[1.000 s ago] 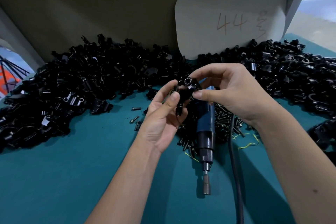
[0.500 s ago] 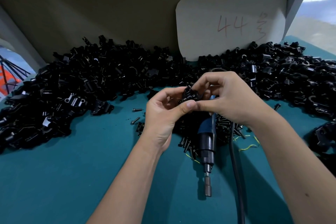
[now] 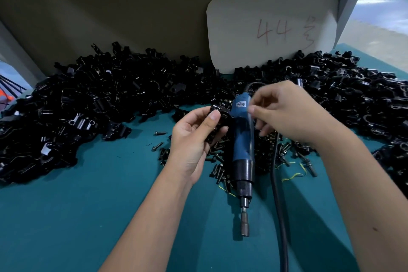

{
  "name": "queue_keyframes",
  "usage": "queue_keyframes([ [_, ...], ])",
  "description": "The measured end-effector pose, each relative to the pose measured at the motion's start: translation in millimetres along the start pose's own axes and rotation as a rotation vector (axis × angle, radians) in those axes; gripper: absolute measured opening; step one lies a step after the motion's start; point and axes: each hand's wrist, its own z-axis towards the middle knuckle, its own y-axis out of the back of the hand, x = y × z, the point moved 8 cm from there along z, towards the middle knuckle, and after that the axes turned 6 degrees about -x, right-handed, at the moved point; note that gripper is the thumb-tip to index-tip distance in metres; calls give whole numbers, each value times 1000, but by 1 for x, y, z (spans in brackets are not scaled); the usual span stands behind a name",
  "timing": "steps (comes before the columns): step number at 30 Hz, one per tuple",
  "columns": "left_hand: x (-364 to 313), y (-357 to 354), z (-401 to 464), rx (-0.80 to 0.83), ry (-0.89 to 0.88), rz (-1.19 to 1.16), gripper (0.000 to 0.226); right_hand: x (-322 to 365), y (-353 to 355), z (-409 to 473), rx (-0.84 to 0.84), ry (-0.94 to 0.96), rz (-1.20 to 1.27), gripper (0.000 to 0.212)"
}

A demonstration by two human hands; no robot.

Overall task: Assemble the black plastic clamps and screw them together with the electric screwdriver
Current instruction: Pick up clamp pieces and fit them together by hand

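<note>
Across the teal table (image 3: 66, 216), a wide heap of black clamp parts (image 3: 110, 99) curves from the left edge round the back to the far right, banked against a grey backboard. Propped on that board behind the heap stands a pale card (image 3: 271, 26) with "44" handwritten in red. Nearer the front, the blue electric screwdriver (image 3: 241, 143) lies on the table with its bit pointing toward the person, resting over a scatter of small dark screws (image 3: 220, 172); its black cable (image 3: 279, 205) runs down the right side of it.

Above the screwdriver's upper end, the left hand (image 3: 194, 139) grips an assembled black clamp (image 3: 219, 121), thumb pressed on its top and fingers curled beneath. Just to the right, the right hand (image 3: 284, 112) hovers over the screwdriver's body with fingers curled and blurred; whether they pinch anything or touch the tool cannot be told. Two loose screws (image 3: 160, 133) lie apart on the bare table left of the hands.
</note>
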Motion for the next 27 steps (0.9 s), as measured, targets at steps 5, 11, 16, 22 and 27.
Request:
queue_keyframes([
  [5, 6, -2, 0, -3, 64, -79, 20, -29, -6, -13, 313, -175, -298, 14],
  [11, 6, 0, 0, -25, 94, -137, 28, -34, -8, -17, 348, -257, -478, 37],
  [16, 8, 1, -1, -49, 123, -170, 28, -30, -14, -17, 352, -240, -528, 32],
  [22, 8, 0, 0, -49, 121, -173, 20, -26, -18, -20, 389, -196, -563, 24],
  [27, 8, 0, 0, -52, 119, -173, 17, -28, -17, -18, 382, -188, -510, 19],
])
